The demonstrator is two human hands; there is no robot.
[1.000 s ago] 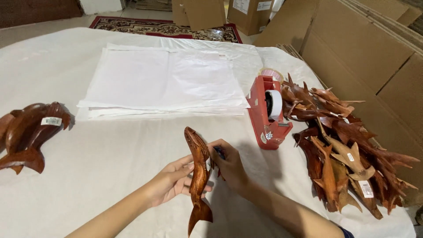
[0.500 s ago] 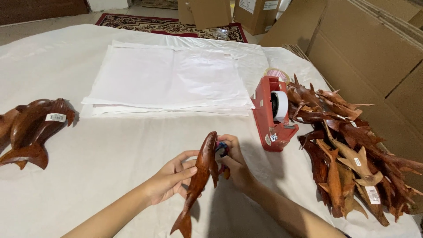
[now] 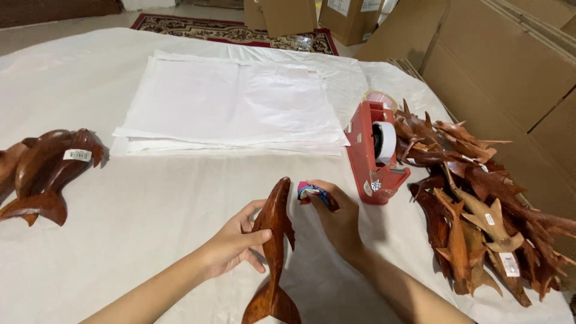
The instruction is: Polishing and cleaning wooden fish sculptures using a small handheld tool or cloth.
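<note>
- Carved wooden dolphins [image 3: 45, 171], dark reddish brown, two or three lying together at the far left of the white-covered table [image 3: 150, 240]; one bears a small white tag
- Stack of white sheets [image 3: 231, 108], flat and squared, at the back centre of the table, well apart from both hands
- Left hand [image 3: 231, 243]: fingers curled about the mid-body of a wooden dolphin [image 3: 275, 252], thumb across its near flank; a firm hold
- Wooden dolphin, the piece in hand: near the front centre, nose pointing away from the person, tail towards the lower edge of view, lifted or just resting on the cloth, which cannot be told
- Right hand [image 3: 336, 219]: pinched narrow around a small blue and pink item [image 3: 312, 192], held just beside the dolphin's head; what the item is cannot be told
- Handling note, as a judgement: the left grip looks best kept at the thick middle, clear of the thin fin and tail, with the figure steady while the right hand brings the small item to it
- Red tape dispenser [image 3: 372, 159] with a white roll, just right of the right hand, upright on the table
- Heap of wooden dolphins [image 3: 480, 210], many, fins interlocked, several tagged, at the right edge
- Cardboard boxes [image 3: 504, 54] behind the heap; patterned rug [image 3: 228, 27] on the floor beyond the table
</note>
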